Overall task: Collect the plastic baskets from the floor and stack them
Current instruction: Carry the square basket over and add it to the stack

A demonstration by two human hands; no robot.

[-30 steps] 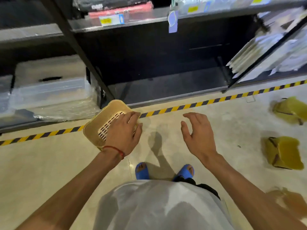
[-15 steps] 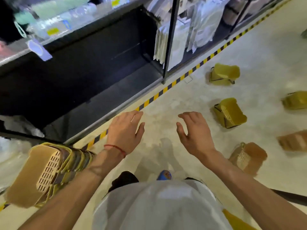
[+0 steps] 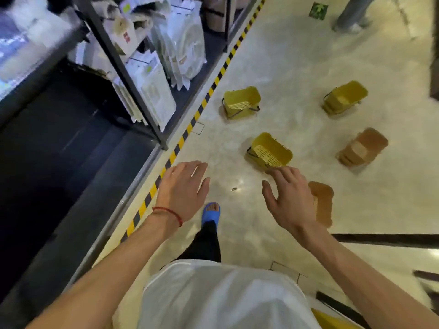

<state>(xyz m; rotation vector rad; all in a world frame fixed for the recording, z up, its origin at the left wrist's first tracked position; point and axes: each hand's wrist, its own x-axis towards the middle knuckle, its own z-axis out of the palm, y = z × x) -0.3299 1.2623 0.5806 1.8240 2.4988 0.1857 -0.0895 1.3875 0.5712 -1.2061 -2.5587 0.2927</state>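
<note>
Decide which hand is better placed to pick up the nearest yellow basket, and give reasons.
Right. The right hand reaches beside the yellow basket; the left hand hovers farther off, near the striped tape.

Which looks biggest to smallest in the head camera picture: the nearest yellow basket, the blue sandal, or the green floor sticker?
1. Nearest yellow basket, by the right hand.
2. Blue sandal.
3. Green floor sticker.
The sticker lies farthest away, so its true size may be larger than it looks.

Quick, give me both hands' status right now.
Left hand: open, fingers spread, holding nothing.
Right hand: open, holding nothing, fingertips in front of a yellow basket on the floor.
</note>
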